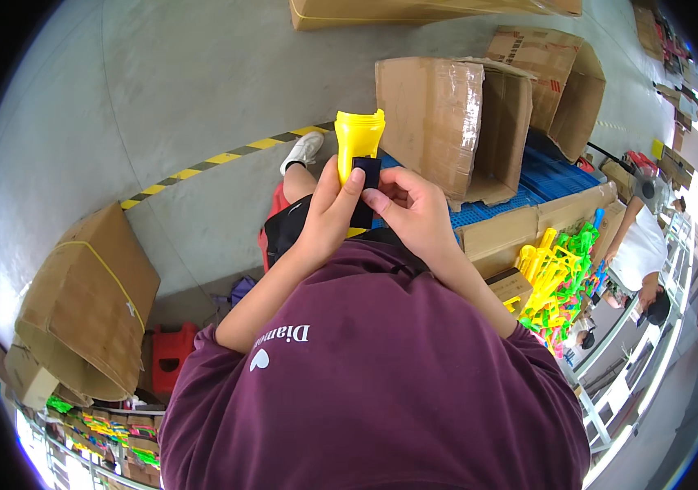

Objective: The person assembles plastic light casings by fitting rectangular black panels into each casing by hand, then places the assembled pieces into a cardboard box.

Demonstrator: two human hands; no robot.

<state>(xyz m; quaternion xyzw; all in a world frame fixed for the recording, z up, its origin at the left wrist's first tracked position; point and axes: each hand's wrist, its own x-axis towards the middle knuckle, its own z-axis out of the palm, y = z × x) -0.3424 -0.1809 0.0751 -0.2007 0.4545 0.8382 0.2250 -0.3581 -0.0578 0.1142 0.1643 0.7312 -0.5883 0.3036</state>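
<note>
Both my hands meet in front of my chest over a yellow plastic piece (359, 140) that flares at its top end. A small dark blue block (366, 184) sits against the lower part of the yellow piece. My left hand (328, 214) wraps the yellow piece from the left, its thumb lying on the dark block. My right hand (410, 208) holds the dark block from the right with fingertips pressed to it. My maroon sleeves run down toward the lower edge of the picture.
An open cardboard box (447, 126) lies on blue plastic pallets (557, 175) ahead. Another folded carton (87, 298) stands at left beside a red stool (173, 351). A heap of bright plastic parts (557, 273) lies at right, near another person (639, 249). Yellow-black floor tape (226, 155) crosses the concrete.
</note>
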